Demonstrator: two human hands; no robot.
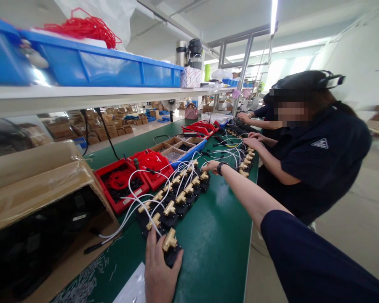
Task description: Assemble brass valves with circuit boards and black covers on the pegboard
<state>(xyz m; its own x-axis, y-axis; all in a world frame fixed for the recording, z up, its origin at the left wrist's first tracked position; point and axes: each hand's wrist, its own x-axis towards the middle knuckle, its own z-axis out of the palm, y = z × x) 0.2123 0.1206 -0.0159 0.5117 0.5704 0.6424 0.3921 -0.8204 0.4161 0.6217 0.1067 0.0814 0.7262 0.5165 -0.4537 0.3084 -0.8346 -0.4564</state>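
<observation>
Brass fittings (169,208) on black bases stand in a double row just right of the red tray (121,207), with white wires (126,219) looping from them toward that tray. The risk, as I judge it, is that the wires cross loosely, so a sideways shove from either end could snag one or tip a base. Left hand (159,269) rests at the row's near end, below the tray, thumb and forefinger bracketing the nearest fitting (169,242). Right hand (212,166), arm stretched long, meets the far end, right of the tray. Its finger state I cannot tell.
</observation>
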